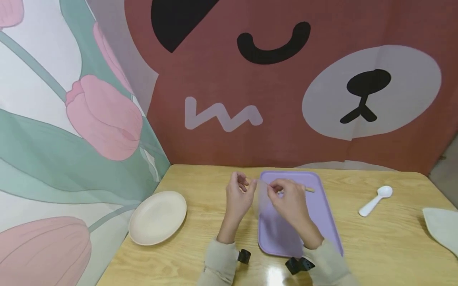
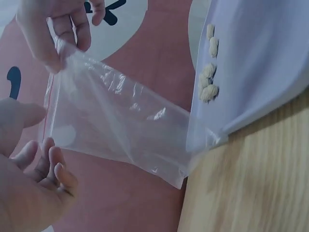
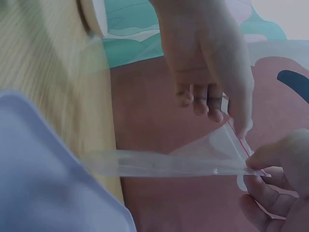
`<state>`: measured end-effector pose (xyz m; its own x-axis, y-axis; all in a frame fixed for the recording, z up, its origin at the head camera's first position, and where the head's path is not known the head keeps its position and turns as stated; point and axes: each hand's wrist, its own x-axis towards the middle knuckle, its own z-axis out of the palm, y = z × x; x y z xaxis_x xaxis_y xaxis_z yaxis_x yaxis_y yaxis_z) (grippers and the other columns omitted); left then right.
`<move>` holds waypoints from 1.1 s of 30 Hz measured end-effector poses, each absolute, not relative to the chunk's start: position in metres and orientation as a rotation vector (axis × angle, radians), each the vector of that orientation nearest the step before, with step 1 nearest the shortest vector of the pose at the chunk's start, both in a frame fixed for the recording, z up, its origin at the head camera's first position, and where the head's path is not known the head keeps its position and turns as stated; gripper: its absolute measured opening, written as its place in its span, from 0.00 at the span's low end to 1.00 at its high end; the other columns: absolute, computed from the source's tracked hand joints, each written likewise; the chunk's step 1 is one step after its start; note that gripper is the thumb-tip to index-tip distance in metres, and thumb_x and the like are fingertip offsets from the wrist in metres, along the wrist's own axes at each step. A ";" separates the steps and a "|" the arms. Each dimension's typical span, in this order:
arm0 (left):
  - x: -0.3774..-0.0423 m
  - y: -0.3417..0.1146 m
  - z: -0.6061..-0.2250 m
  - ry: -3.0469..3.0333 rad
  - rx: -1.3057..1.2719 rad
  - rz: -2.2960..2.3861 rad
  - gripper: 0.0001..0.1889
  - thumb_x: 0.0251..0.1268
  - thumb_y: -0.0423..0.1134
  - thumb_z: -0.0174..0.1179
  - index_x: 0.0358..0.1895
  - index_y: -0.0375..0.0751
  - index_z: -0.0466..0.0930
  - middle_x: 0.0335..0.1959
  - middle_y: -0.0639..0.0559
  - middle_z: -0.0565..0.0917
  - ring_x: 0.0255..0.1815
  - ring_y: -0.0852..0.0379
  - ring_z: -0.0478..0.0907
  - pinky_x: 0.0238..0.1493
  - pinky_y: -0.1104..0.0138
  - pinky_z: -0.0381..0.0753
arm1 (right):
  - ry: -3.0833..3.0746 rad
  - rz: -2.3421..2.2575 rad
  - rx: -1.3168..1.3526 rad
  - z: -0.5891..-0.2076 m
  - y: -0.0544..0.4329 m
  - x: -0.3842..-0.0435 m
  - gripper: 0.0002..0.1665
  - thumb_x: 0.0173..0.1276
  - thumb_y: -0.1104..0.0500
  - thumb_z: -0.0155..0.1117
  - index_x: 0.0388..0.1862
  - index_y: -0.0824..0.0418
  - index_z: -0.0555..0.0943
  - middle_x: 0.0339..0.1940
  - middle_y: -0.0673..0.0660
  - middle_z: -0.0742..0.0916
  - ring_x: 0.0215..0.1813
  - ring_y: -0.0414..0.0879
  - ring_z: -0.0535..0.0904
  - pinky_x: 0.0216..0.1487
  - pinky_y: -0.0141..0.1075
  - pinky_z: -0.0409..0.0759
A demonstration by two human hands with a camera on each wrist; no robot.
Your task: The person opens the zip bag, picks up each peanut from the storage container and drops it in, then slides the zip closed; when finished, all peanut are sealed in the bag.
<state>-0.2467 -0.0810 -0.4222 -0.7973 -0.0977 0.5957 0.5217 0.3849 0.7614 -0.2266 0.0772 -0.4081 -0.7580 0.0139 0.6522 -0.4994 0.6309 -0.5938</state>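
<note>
A clear zip bag with a red line along its top [image 2: 120, 106] hangs between my two hands above the left side of a lilac tray [image 1: 273, 234]. My left hand [image 1: 239, 202] pinches one side of the bag's top edge, its other fingers loosely curled. The opposite top corner is pinched between the thumb and fingers of my right hand [image 1: 291, 202]. No contents show in the bag. Several unshelled peanuts [image 2: 209, 87] lie in a row on the tray; in the head view my right hand hides most of them.
To the left stands a round cream plate [image 1: 157, 218] on the wooden table [image 1: 207, 186]. A white spoon [image 1: 375, 201] lies right of the tray. At the right edge a pale, flat-looking item [image 1: 443, 228] is partly cut off. Printed cloths hang behind and at the left.
</note>
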 end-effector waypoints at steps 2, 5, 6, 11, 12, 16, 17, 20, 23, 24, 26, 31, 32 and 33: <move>-0.246 -0.077 -0.423 -2.098 -0.351 -1.505 0.13 0.64 0.38 0.67 0.35 0.34 0.74 0.24 0.52 0.77 0.23 0.61 0.72 0.26 0.71 0.74 | -2.216 1.082 0.367 -0.410 0.077 -0.226 0.03 0.56 0.63 0.69 0.25 0.60 0.87 0.20 0.50 0.85 0.30 0.50 0.81 0.42 0.53 0.66; -0.247 -0.073 -0.424 -2.146 -0.357 -1.598 0.13 0.66 0.41 0.66 0.29 0.35 0.77 0.21 0.54 0.77 0.21 0.63 0.72 0.23 0.72 0.73 | -2.183 1.097 0.393 -0.411 0.076 -0.227 0.02 0.56 0.64 0.70 0.25 0.60 0.87 0.20 0.48 0.85 0.29 0.48 0.80 0.41 0.53 0.66; -0.248 -0.073 -0.423 -2.165 -0.359 -1.620 0.13 0.66 0.40 0.66 0.29 0.35 0.79 0.21 0.53 0.78 0.21 0.63 0.72 0.23 0.72 0.73 | -2.169 1.096 0.421 -0.410 0.076 -0.228 0.02 0.56 0.65 0.71 0.25 0.60 0.87 0.20 0.48 0.85 0.29 0.47 0.80 0.41 0.52 0.68; -0.253 -0.077 -0.415 -2.211 -0.376 -1.761 0.07 0.66 0.32 0.60 0.35 0.33 0.85 0.28 0.49 0.83 0.24 0.62 0.73 0.25 0.73 0.71 | -2.145 1.122 0.611 -0.405 0.077 -0.233 0.03 0.56 0.67 0.73 0.28 0.60 0.88 0.25 0.49 0.86 0.30 0.44 0.81 0.39 0.44 0.75; -0.253 -0.079 -0.413 -2.213 -0.378 -1.799 0.07 0.66 0.31 0.59 0.36 0.32 0.85 0.29 0.49 0.84 0.25 0.62 0.73 0.26 0.73 0.71 | -2.165 1.151 0.630 -0.404 0.077 -0.234 0.02 0.58 0.66 0.73 0.29 0.61 0.88 0.26 0.49 0.87 0.30 0.43 0.81 0.38 0.43 0.76; -0.251 -0.083 -0.410 -2.231 -0.466 -1.951 0.08 0.70 0.31 0.58 0.41 0.28 0.84 0.33 0.48 0.83 0.27 0.62 0.74 0.29 0.72 0.72 | -2.277 1.307 0.561 -0.400 0.081 -0.234 0.07 0.65 0.58 0.72 0.37 0.61 0.88 0.31 0.49 0.88 0.35 0.43 0.82 0.38 0.41 0.79; -0.250 -0.083 -0.410 -2.236 -0.511 -1.975 0.08 0.71 0.31 0.58 0.41 0.27 0.83 0.34 0.47 0.83 0.28 0.62 0.74 0.30 0.71 0.73 | -2.302 1.347 0.536 -0.400 0.082 -0.234 0.09 0.66 0.56 0.71 0.38 0.61 0.88 0.32 0.49 0.88 0.36 0.43 0.82 0.39 0.42 0.79; -0.249 -0.083 -0.411 -2.254 -0.634 -2.018 0.09 0.73 0.31 0.57 0.43 0.26 0.83 0.35 0.43 0.83 0.31 0.62 0.76 0.33 0.69 0.76 | -2.345 1.415 0.498 -0.401 0.085 -0.234 0.13 0.67 0.53 0.71 0.40 0.61 0.88 0.34 0.51 0.89 0.38 0.45 0.82 0.42 0.46 0.80; -0.249 -0.082 -0.412 -2.259 -0.641 -2.050 0.09 0.73 0.31 0.56 0.42 0.25 0.82 0.35 0.40 0.83 0.31 0.62 0.76 0.34 0.67 0.77 | -2.345 1.419 0.507 -0.403 0.087 -0.235 0.10 0.67 0.56 0.70 0.39 0.63 0.89 0.32 0.52 0.89 0.37 0.46 0.82 0.42 0.49 0.80; -0.248 -0.081 -0.412 -2.257 -0.626 -2.057 0.10 0.73 0.31 0.56 0.41 0.25 0.82 0.34 0.40 0.83 0.31 0.62 0.76 0.33 0.68 0.77 | -2.337 1.412 0.508 -0.404 0.087 -0.235 0.08 0.67 0.58 0.70 0.37 0.63 0.89 0.31 0.52 0.89 0.36 0.46 0.82 0.41 0.49 0.80; -0.248 -0.081 -0.413 -2.257 -0.598 -2.049 0.09 0.73 0.32 0.57 0.40 0.25 0.82 0.31 0.42 0.82 0.28 0.62 0.75 0.31 0.68 0.76 | -2.326 1.391 0.509 -0.405 0.088 -0.236 0.05 0.67 0.62 0.69 0.34 0.63 0.88 0.28 0.51 0.88 0.34 0.46 0.82 0.40 0.47 0.80; -0.244 -0.080 -0.412 -2.257 -0.558 -1.891 0.06 0.65 0.28 0.57 0.32 0.30 0.83 0.25 0.52 0.78 0.24 0.61 0.71 0.27 0.72 0.70 | -2.338 1.350 0.534 -0.408 0.087 -0.237 0.06 0.65 0.66 0.68 0.28 0.63 0.87 0.24 0.50 0.86 0.31 0.45 0.81 0.36 0.41 0.79; -0.244 -0.079 -0.413 -2.254 -0.547 -1.853 0.06 0.62 0.27 0.57 0.31 0.31 0.83 0.24 0.52 0.78 0.24 0.61 0.71 0.27 0.73 0.70 | -2.342 1.342 0.537 -0.408 0.087 -0.237 0.06 0.65 0.66 0.68 0.28 0.63 0.86 0.24 0.50 0.86 0.30 0.45 0.81 0.36 0.39 0.78; -0.243 -0.078 -0.414 -2.249 -0.536 -1.821 0.05 0.60 0.26 0.57 0.29 0.32 0.83 0.23 0.53 0.78 0.24 0.61 0.70 0.26 0.73 0.69 | -2.349 1.326 0.538 -0.408 0.086 -0.237 0.07 0.65 0.66 0.68 0.27 0.62 0.86 0.24 0.50 0.85 0.30 0.45 0.80 0.35 0.39 0.77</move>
<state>-0.2431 -0.0781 -0.4137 -0.9147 0.1535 0.3738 0.3975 0.1759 0.9006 -0.2373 0.0863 -0.4078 -0.8509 -0.1374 0.5071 -0.5052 0.4789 -0.7179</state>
